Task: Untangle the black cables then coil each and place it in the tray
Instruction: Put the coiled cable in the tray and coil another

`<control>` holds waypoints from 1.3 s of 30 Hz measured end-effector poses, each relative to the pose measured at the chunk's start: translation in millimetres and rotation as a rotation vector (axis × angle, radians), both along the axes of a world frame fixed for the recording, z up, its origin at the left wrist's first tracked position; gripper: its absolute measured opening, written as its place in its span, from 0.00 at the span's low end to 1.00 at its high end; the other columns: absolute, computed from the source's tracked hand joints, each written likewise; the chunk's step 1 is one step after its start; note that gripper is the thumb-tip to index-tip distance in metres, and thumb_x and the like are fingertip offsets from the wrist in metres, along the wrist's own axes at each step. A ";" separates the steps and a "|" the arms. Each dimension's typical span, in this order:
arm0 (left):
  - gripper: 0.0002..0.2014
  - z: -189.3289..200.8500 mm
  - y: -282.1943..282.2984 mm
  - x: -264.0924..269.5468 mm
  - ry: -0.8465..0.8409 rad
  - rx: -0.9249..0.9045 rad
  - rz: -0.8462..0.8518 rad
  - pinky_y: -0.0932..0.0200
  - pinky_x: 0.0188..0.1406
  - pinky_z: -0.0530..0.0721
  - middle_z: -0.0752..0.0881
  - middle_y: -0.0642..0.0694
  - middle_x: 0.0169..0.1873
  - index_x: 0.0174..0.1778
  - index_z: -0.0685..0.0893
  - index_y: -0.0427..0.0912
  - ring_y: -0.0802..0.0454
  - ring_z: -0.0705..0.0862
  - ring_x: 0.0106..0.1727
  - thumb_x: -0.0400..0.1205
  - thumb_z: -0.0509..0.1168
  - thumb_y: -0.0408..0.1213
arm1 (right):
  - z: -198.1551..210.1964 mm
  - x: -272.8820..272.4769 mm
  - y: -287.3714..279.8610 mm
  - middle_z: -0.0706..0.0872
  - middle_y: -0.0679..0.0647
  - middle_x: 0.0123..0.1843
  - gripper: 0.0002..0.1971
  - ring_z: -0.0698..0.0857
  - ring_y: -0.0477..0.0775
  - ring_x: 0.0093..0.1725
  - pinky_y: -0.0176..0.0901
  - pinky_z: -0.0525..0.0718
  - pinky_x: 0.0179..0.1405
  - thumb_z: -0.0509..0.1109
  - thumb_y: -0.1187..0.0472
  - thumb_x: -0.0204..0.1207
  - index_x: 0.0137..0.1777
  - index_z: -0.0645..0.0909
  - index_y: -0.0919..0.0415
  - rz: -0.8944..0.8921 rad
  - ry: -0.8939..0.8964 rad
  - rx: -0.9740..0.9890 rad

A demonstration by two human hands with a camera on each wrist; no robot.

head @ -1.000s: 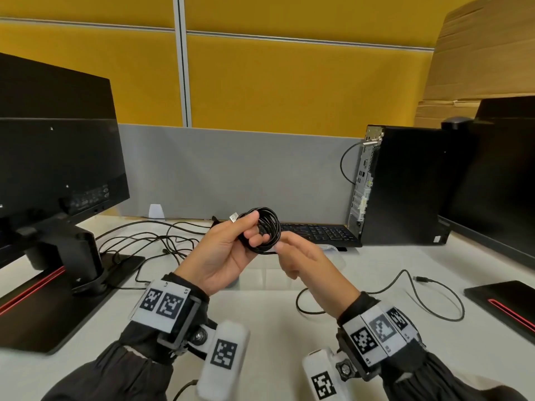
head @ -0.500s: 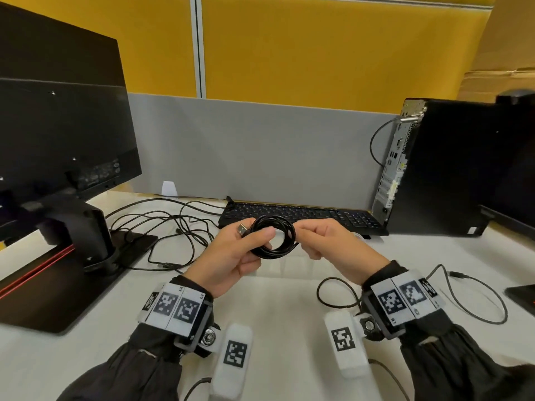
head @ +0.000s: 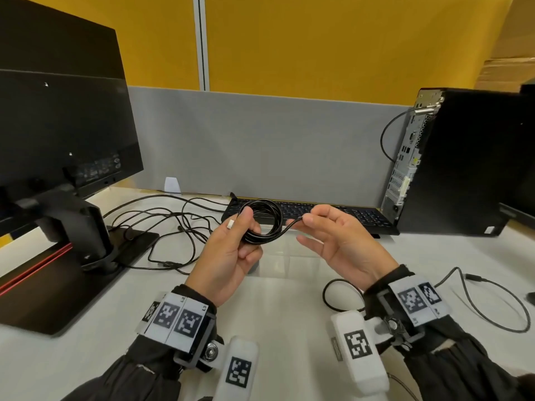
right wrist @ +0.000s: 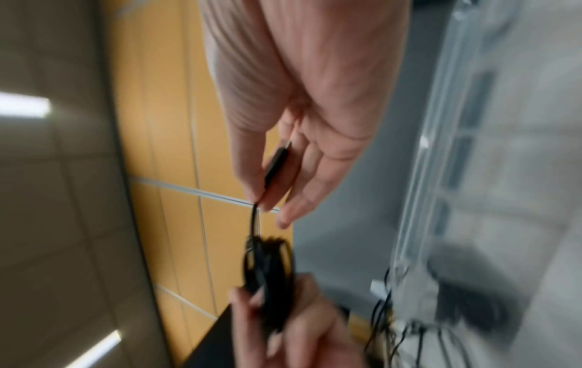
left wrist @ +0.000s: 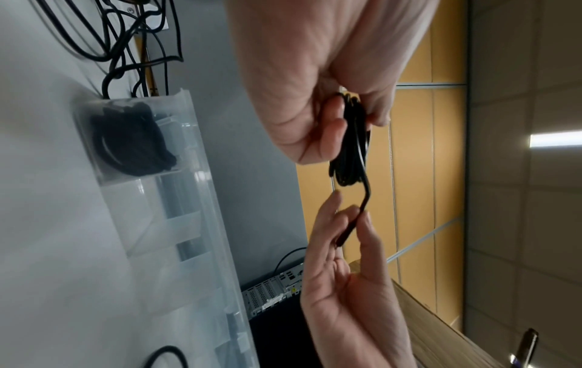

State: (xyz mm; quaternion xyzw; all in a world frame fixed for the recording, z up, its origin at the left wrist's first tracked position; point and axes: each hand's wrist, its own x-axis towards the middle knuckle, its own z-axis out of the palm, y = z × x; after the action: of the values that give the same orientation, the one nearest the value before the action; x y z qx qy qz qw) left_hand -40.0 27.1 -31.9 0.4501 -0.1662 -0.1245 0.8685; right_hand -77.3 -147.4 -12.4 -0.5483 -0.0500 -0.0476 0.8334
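1. I count two hands, both raised above the clear plastic compartment tray (head: 285,257) on the white tabletop (head: 289,328).
2. My left hand (head: 231,253) grips one coiled thin black cable (head: 265,224), thumb pressed across the loops, fingers curled behind them. A small white plug tip (head: 230,224) sticks out beside the thumb.
3. My right hand (head: 335,235) pinches that same cable's free end between thumb and forefinger; in the right wrist view a flat black connector (right wrist: 276,168) lies against the fingers (right wrist: 296,199), the others loosely spread.
4. The coil looks tight and round, several glossy loops stacked, with one short straight tail running to the right hand. It hangs in the air just above the tray.
5. One other black coiled cable (left wrist: 132,139) already sits in the tray's end compartment, seen in the left wrist view.
6. Left of the tray, a loose tangle of black cables (head: 173,227) lies on the tabletop; I cannot count them.
7. Right of the tray, one more loose black cable (head: 489,308) curves on the tabletop.
8. Behind the tray: one black keyboard (head: 333,215).
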 end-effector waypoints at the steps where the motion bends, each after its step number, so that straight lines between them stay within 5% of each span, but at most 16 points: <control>1: 0.12 -0.5 -1.1 -0.4 0.006 -0.006 0.010 0.69 0.18 0.66 0.74 0.47 0.30 0.29 0.79 0.42 0.60 0.62 0.18 0.72 0.64 0.46 | -0.6 1.4 3.8 0.89 0.57 0.37 0.07 0.91 0.52 0.44 0.40 0.87 0.37 0.70 0.69 0.67 0.40 0.77 0.59 -0.009 0.016 0.100; 6: 0.11 -1.2 -2.5 -0.4 0.004 -0.018 0.030 0.69 0.19 0.67 0.77 0.48 0.30 0.34 0.75 0.40 0.59 0.64 0.19 0.73 0.64 0.44 | -5.9 7.0 15.5 0.88 0.56 0.38 0.06 0.90 0.50 0.38 0.36 0.86 0.32 0.69 0.72 0.71 0.45 0.78 0.62 0.006 0.117 0.331; 8: 0.12 -2.1 -2.1 -0.8 -0.019 -0.003 0.023 0.68 0.20 0.68 0.77 0.48 0.30 0.35 0.75 0.40 0.59 0.64 0.20 0.75 0.65 0.45 | -9.8 8.7 16.5 0.88 0.54 0.36 0.07 0.87 0.47 0.33 0.31 0.82 0.28 0.70 0.70 0.69 0.47 0.81 0.66 0.032 0.173 0.283; 12: 0.14 -2.3 -3.9 -4.9 -0.104 0.071 0.005 0.68 0.22 0.71 0.78 0.49 0.28 0.32 0.78 0.42 0.59 0.65 0.21 0.79 0.64 0.48 | -19.0 9.3 21.3 0.88 0.50 0.38 0.08 0.78 0.40 0.29 0.28 0.71 0.23 0.62 0.69 0.81 0.51 0.82 0.64 0.145 0.205 -0.028; 15: 0.12 -2.1 -4.6 -6.9 -0.106 0.102 0.007 0.69 0.23 0.70 0.79 0.49 0.27 0.34 0.75 0.41 0.60 0.66 0.20 0.75 0.60 0.47 | -18.3 6.0 22.6 0.89 0.49 0.39 0.08 0.76 0.40 0.29 0.29 0.69 0.25 0.62 0.70 0.80 0.49 0.83 0.62 0.170 0.153 -0.211; 19: 0.13 -3.4 -3.5 -4.0 -0.057 0.102 -0.038 0.65 0.26 0.69 0.80 0.49 0.29 0.32 0.77 0.43 0.57 0.67 0.26 0.75 0.61 0.48 | -15.1 5.4 21.3 0.85 0.49 0.40 0.09 0.77 0.42 0.32 0.31 0.71 0.31 0.64 0.70 0.78 0.54 0.83 0.64 0.147 0.070 -0.183; 24: 0.13 -6.7 -3.4 0.3 0.035 0.118 -0.041 0.68 0.16 0.67 0.77 0.48 0.27 0.34 0.74 0.40 0.59 0.66 0.18 0.79 0.60 0.45 | -11.4 2.6 27.1 0.84 0.53 0.39 0.10 0.77 0.45 0.35 0.34 0.74 0.35 0.65 0.75 0.73 0.47 0.85 0.63 0.153 0.050 -0.158; 28: 0.13 -9.9 -5.8 3.0 0.085 0.123 -0.023 0.68 0.16 0.67 0.79 0.50 0.26 0.35 0.72 0.41 0.59 0.66 0.17 0.84 0.57 0.41 | -7.7 1.2 27.0 0.83 0.64 0.49 0.17 0.80 0.50 0.37 0.39 0.77 0.36 0.64 0.73 0.71 0.56 0.70 0.55 0.063 0.068 -0.039; 34: 0.13 -8.5 -7.8 -1.2 0.057 0.186 -0.017 0.67 0.17 0.66 0.73 0.47 0.27 0.36 0.72 0.40 0.59 0.66 0.18 0.85 0.57 0.41 | -7.6 -5.0 30.7 0.89 0.53 0.41 0.19 0.86 0.51 0.45 0.48 0.78 0.54 0.72 0.71 0.72 0.56 0.73 0.51 0.061 -0.066 -0.261; 39: 0.11 -7.1 -15.1 -12.6 -0.049 0.268 -0.026 0.66 0.21 0.65 0.76 0.48 0.27 0.39 0.75 0.41 0.59 0.66 0.20 0.86 0.56 0.39 | -8.3 -7.0 30.5 0.87 0.48 0.40 0.17 0.84 0.45 0.40 0.41 0.79 0.43 0.67 0.71 0.76 0.59 0.80 0.50 -0.032 -0.108 -0.352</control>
State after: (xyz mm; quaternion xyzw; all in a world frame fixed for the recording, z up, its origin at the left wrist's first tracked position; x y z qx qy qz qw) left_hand -52.6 12.1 -39.0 0.5628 -0.1750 -0.1458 0.7946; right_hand -84.4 -116.9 -20.7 -0.6832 -0.0936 -0.0808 0.7197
